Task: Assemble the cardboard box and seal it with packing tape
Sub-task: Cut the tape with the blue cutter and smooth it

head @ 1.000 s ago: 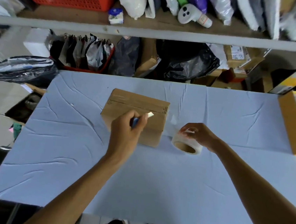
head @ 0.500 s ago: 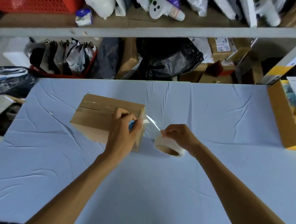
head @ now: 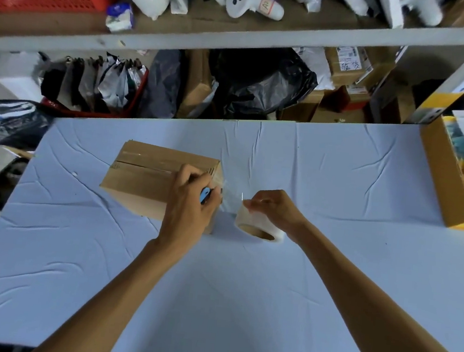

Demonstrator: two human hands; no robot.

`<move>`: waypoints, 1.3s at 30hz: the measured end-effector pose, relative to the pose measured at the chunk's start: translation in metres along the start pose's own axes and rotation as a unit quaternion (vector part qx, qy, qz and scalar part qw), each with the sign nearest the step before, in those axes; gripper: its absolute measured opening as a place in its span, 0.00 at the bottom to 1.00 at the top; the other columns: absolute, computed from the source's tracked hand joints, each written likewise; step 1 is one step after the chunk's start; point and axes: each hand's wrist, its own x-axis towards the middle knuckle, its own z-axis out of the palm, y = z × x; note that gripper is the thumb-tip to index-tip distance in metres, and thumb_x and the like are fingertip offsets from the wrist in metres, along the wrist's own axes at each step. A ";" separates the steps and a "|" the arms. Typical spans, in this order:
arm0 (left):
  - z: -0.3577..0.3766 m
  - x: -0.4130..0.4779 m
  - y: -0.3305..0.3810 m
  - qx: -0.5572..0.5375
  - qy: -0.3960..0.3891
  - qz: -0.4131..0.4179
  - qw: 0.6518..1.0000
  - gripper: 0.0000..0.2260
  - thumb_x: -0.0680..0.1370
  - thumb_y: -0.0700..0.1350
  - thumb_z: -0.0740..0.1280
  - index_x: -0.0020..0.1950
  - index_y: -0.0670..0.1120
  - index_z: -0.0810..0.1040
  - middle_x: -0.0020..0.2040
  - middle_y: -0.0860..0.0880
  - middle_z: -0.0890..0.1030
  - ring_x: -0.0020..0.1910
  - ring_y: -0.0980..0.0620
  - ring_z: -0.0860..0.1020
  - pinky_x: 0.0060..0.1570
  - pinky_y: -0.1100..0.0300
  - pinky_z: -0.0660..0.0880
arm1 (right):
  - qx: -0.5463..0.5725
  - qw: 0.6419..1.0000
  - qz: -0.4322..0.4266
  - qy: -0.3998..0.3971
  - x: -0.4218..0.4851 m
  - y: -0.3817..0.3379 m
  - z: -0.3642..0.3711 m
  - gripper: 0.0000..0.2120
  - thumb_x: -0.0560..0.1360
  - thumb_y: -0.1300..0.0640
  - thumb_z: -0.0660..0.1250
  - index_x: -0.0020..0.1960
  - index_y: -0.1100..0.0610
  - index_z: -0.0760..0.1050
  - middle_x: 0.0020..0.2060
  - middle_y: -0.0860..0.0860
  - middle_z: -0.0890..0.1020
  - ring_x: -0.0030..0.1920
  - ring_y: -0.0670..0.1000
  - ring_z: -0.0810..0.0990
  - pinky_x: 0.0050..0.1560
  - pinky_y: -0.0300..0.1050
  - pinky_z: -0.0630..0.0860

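A closed brown cardboard box (head: 150, 177) lies on the light blue table (head: 213, 288), with clear tape along its top seam. My left hand (head: 190, 208) rests at the box's right end and grips a small blue cutter (head: 205, 194). A clear strip of tape (head: 230, 194) stretches from the box's right end to the roll of packing tape (head: 257, 224), which sits on the table just right of the box. My right hand (head: 272, 207) holds the top of the roll.
An open yellow-and-brown carton (head: 451, 176) stands at the table's right edge. Behind the far edge are black bags (head: 260, 81), a red basket of pouches (head: 97, 87) and stacked boxes under a shelf (head: 239, 36). A dark bag (head: 4, 120) lies at the left.
My left hand with the blue cutter has come down onto the box's right end at the stretched tape. The right hand stays on the roll. The camera view has shifted right and closer.
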 end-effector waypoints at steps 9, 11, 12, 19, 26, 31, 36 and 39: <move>0.006 0.002 -0.007 -0.002 -0.012 -0.021 1.000 0.06 0.75 0.40 0.69 0.40 0.44 0.73 0.48 0.50 0.68 0.47 0.46 0.71 0.43 0.52 0.75 | -0.007 1.000 -0.007 0.012 -0.003 0.000 0.000 0.12 0.73 0.51 0.72 0.32 0.49 0.78 0.28 0.45 0.76 0.31 0.43 0.73 0.35 0.35 0.66; 0.008 0.003 -0.008 0.006 -0.015 -0.029 0.999 0.04 0.75 0.40 0.69 0.42 0.43 0.75 0.48 0.50 0.67 0.47 0.45 0.71 0.43 0.48 0.76 | -0.006 1.000 -0.012 0.016 -0.003 0.000 0.000 0.13 0.73 0.51 0.72 0.31 0.48 0.77 0.27 0.44 0.75 0.29 0.42 0.72 0.32 0.32 0.65; 0.008 0.004 -0.009 0.009 -0.017 -0.030 0.999 0.04 0.75 0.40 0.69 0.42 0.43 0.76 0.48 0.50 0.67 0.47 0.45 0.71 0.43 0.47 0.76 | -0.010 1.000 -0.016 0.018 -0.003 0.000 0.000 0.13 0.73 0.51 0.72 0.30 0.47 0.77 0.27 0.44 0.75 0.28 0.41 0.72 0.31 0.30 0.65; 0.009 0.003 -0.008 0.041 -0.018 -0.007 0.999 0.06 0.76 0.42 0.68 0.40 0.43 0.75 0.48 0.48 0.68 0.47 0.45 0.70 0.45 0.49 0.74 | -0.004 0.999 -0.025 0.022 -0.002 0.002 0.001 0.13 0.73 0.51 0.72 0.30 0.47 0.77 0.26 0.43 0.75 0.27 0.40 0.72 0.30 0.29 0.66; 0.008 0.005 -0.010 0.078 -0.036 0.024 0.996 0.03 0.75 0.40 0.70 0.45 0.41 0.78 0.49 0.46 0.70 0.47 0.47 0.70 0.41 0.54 0.75 | 0.008 0.999 -0.040 0.029 -0.001 0.007 0.003 0.13 0.72 0.51 0.73 0.29 0.48 0.78 0.28 0.48 0.77 0.34 0.48 0.73 0.40 0.42 0.68; -0.001 0.009 -0.017 0.063 -0.068 0.042 0.995 0.07 0.75 0.41 0.69 0.39 0.45 0.73 0.47 0.47 0.68 0.45 0.47 0.69 0.40 0.59 0.69 | 0.014 0.996 -0.068 0.058 -0.010 0.007 0.000 0.11 0.73 0.52 0.71 0.33 0.53 0.79 0.25 0.40 0.77 0.29 0.39 0.72 0.33 0.29 0.66; -0.014 0.009 -0.029 0.014 -0.063 0.030 0.997 0.13 0.77 0.50 0.64 0.38 0.44 0.71 0.47 0.48 0.69 0.43 0.50 0.69 0.40 0.59 0.68 | -0.013 0.992 -0.100 0.072 -0.016 -0.011 -0.001 0.12 0.74 0.52 0.70 0.32 0.51 0.76 0.28 0.45 0.76 0.29 0.44 0.70 0.31 0.33 0.65; -0.017 0.006 -0.030 -0.013 -0.070 0.007 0.997 0.17 0.76 0.56 0.58 0.39 0.43 0.72 0.47 0.50 0.68 0.43 0.50 0.71 0.39 0.60 0.70 | -0.077 0.992 -0.083 0.049 -0.023 -0.021 -0.003 0.12 0.74 0.50 0.70 0.33 0.52 0.75 0.30 0.49 0.75 0.29 0.46 0.69 0.30 0.34 0.64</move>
